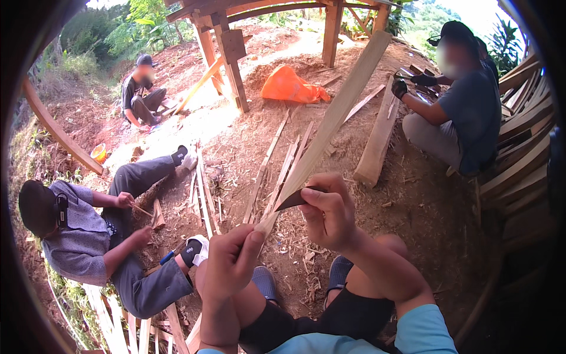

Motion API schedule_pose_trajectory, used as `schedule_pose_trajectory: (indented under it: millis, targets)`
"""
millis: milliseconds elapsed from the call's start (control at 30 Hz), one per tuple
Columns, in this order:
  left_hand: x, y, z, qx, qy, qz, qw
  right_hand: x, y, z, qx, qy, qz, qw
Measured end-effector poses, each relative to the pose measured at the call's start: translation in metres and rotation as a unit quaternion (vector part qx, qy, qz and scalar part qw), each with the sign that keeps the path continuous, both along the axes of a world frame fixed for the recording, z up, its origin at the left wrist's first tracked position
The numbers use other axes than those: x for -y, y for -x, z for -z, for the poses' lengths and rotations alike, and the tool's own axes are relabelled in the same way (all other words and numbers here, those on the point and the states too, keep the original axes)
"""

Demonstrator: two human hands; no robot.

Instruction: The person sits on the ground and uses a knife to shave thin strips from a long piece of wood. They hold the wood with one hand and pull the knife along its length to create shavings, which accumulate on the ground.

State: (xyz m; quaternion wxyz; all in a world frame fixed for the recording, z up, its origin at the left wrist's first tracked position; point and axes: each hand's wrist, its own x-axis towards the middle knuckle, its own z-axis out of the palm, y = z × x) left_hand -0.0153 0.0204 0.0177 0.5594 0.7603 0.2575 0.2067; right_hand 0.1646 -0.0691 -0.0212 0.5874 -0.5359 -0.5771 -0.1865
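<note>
A long pale wooden plank (333, 124) slants up and away in front of me, its near end narrowing to a thin tip. My left hand (231, 259) is closed around that near end, thumb on top. Above and to the right, my right hand (330, 215) pinches a dark pointed knife blade (290, 201) between thumb and fingers. The blade's tip points left and lies against or just over the plank's narrow part; I cannot tell if it touches. Any handle is hidden by my fingers.
One person (88, 230) sits close on my left, holding a thin stick. Another (466, 112) squats at right beside a thick beam (377, 141); a third (141, 91) is farther back. Wood strips (271, 159), an orange sheet (289, 85), posts (230, 65) and stacked timber (525, 147) surround me.
</note>
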Motion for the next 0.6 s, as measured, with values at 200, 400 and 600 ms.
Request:
schedule_pose_trajectory:
  millis: [200,400,600]
  targets:
    - [0.009,-0.002,-0.003,-0.013,-0.024,-0.01,1.0,0.012,-0.004,-0.009,-0.001,0.005,0.005,1.0]
    - [0.008,-0.011,0.012,-0.022,-0.08,-0.017,0.996,0.02,-0.001,-0.004,-0.009,0.089,-0.045,0.995]
    - [0.004,-0.002,0.015,-0.02,-0.157,-0.029,0.987,0.008,0.005,-0.006,-0.003,0.073,-0.039,0.997]
